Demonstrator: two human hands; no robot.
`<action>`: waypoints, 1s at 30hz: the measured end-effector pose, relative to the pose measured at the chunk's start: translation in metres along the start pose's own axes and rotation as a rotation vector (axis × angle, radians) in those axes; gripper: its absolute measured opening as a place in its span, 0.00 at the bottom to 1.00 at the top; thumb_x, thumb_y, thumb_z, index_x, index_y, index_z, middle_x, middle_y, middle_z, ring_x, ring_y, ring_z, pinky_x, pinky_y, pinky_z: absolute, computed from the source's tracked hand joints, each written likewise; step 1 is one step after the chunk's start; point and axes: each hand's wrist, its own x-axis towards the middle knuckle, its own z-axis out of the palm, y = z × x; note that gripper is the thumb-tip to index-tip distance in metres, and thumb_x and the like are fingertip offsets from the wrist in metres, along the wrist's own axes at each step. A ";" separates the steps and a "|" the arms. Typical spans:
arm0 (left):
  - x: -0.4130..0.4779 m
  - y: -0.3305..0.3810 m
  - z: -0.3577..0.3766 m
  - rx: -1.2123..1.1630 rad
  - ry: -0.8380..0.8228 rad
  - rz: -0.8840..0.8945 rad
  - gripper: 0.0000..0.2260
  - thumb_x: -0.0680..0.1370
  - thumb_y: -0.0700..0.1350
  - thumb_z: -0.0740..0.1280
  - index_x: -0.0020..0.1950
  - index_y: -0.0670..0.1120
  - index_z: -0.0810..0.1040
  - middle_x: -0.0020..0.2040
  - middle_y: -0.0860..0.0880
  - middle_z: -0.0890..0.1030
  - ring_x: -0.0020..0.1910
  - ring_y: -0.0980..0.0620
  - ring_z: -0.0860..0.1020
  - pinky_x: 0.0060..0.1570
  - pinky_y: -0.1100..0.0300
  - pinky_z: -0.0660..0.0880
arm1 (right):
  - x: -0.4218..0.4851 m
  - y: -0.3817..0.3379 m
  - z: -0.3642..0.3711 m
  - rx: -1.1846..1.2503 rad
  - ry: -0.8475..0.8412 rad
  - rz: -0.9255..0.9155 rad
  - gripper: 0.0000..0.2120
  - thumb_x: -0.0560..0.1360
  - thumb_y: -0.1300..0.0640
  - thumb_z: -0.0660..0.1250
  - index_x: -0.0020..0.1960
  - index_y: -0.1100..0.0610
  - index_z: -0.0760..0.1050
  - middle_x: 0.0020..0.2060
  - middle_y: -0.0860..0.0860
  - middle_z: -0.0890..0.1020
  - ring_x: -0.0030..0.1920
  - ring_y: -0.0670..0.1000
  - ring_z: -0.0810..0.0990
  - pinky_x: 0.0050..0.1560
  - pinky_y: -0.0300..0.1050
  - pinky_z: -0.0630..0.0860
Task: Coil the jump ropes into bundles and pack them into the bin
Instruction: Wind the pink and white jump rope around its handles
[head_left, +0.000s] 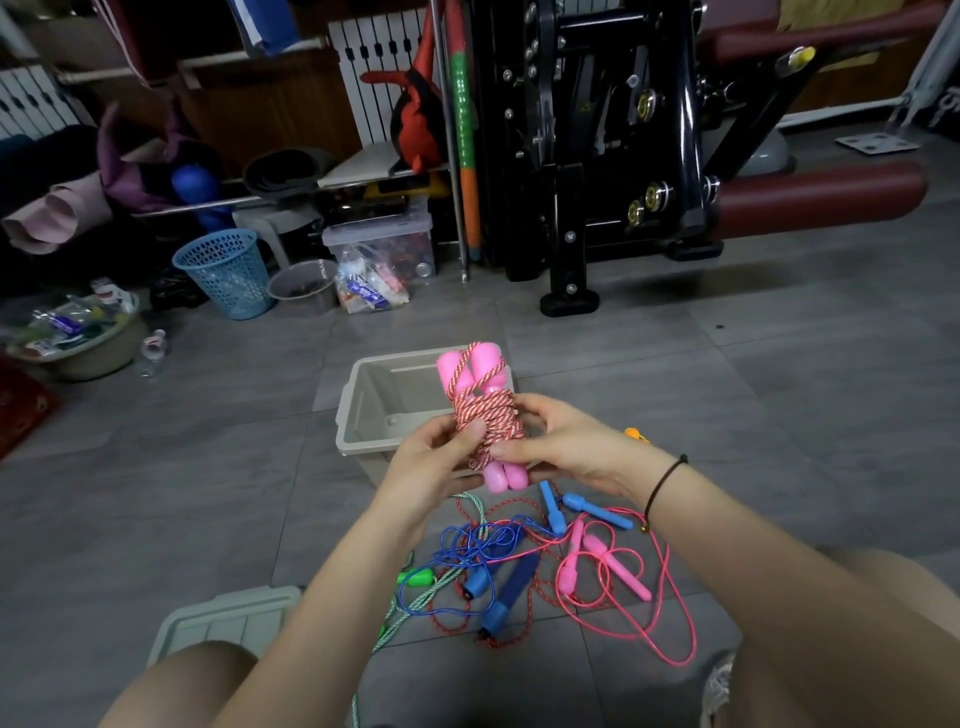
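Your bare knees (182, 680) frame the bottom of the view, with your forearms reaching out between them. Your left hand (436, 462) curls round the lower half of the bundle (485, 421), thumb pressed onto the wraps. Your right hand (566, 447) pinches it from the other side, thumb across the cord near the bottom, a dark wristband (667, 478) on that wrist. The bundle stands upright in the air in front of the bin (363, 410). It is two smooth, rounded pink plastic handles side by side, bound by tight turns of twisted red-and-white cord that looks coarse and matte.

The risk, as I judge it, is the tail end. I cannot see whether it is tucked. If it is not, easing either grip could let the turns slacken and slide off the slick handles.

The bin is pale grey rigid plastic and open-topped, and what shows of its inside looks bare. Its ribbed lid (228, 618) lies by your left knee. On the tiled floor (727, 389) just below your hands lie the loose ropes (519, 561): thin glossy blue and pink cords and a braided green one, crossing each other. Tugging one free carelessly could knot the rest.
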 end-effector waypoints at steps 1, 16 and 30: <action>0.004 -0.002 0.000 0.036 0.018 -0.029 0.14 0.78 0.44 0.66 0.62 0.43 0.73 0.53 0.41 0.80 0.42 0.51 0.81 0.43 0.56 0.80 | 0.003 0.003 -0.002 0.004 0.022 0.043 0.23 0.71 0.63 0.71 0.64 0.56 0.69 0.57 0.54 0.80 0.48 0.50 0.83 0.45 0.46 0.81; 0.058 -0.064 0.024 0.541 -0.115 -0.119 0.16 0.79 0.41 0.64 0.66 0.51 0.70 0.46 0.50 0.76 0.38 0.52 0.74 0.35 0.63 0.72 | 0.000 0.145 -0.135 0.216 0.371 0.356 0.07 0.73 0.69 0.67 0.47 0.59 0.75 0.38 0.57 0.80 0.32 0.50 0.80 0.34 0.41 0.78; 0.146 -0.148 0.073 0.763 -0.313 -0.233 0.19 0.78 0.37 0.64 0.68 0.48 0.69 0.40 0.44 0.74 0.29 0.55 0.69 0.25 0.70 0.66 | 0.014 0.156 -0.283 -0.241 0.209 0.489 0.06 0.75 0.69 0.65 0.45 0.60 0.77 0.29 0.50 0.83 0.28 0.44 0.81 0.28 0.37 0.77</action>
